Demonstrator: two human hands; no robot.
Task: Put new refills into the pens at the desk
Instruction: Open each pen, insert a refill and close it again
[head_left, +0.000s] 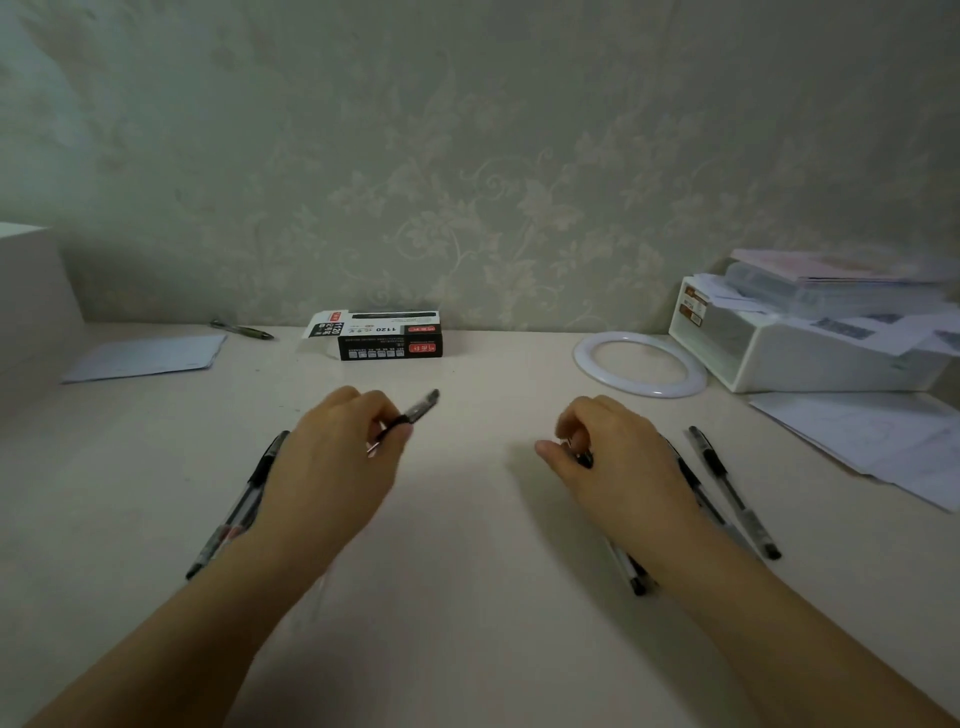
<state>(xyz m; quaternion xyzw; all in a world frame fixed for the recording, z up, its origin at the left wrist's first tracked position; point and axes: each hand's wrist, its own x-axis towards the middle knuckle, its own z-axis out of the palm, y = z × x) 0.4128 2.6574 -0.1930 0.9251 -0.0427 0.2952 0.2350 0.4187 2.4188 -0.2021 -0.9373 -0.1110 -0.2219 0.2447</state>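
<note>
I am seeing pens lying on the desk (467, 519) under both wrists: one (244, 499) at left, two (732, 488) at right. My left hand (332, 457) is pinching a pen barrel (415, 413), tilted up. My right hand (613, 457) is curling round a small dark piece (584, 458). Beyond, the opened refill box (389, 338) is sitting against the wall.

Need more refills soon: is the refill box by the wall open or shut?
Open. The refill box lies on its side on the desk, and its white end flap is folded out at the left end.
</note>
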